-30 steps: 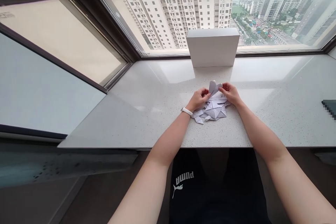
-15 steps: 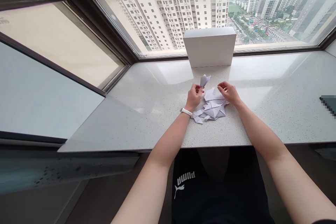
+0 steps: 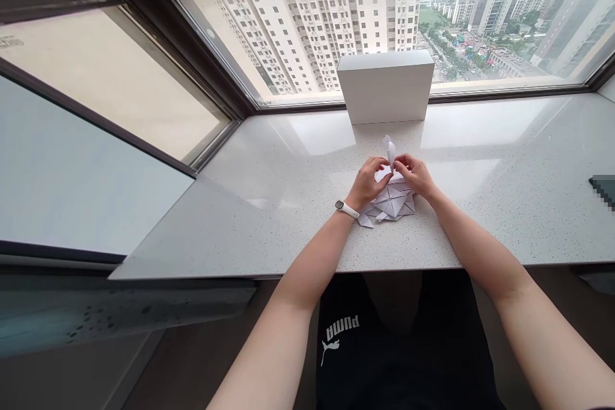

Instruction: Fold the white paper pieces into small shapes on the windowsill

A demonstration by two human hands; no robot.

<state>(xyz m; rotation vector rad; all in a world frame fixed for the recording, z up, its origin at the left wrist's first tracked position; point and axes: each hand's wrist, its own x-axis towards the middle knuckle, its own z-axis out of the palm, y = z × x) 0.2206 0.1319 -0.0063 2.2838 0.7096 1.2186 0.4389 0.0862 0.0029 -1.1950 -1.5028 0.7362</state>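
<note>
A white folded paper origami model, with creased triangular facets, lies on the pale speckled sill. At its far side a narrow, upright paper flap rises between my hands. My left hand pinches the base of this flap from the left, thumb toward the model. From the right, my right hand has its fingertips closed on the same flap. Whether the flap is joined to the model is hidden by the fingers. A white-banded watch circles my left wrist.
A white box stands upright against the window behind the paper. A dark object, partly pixelated, lies at the right edge of the speckled sill. The sill's front edge runs just above my lap.
My left hand has moved right with the paper flap, bringing it to my right hand. My right hand's fingers have closed on it. The flap now stands more upright.
</note>
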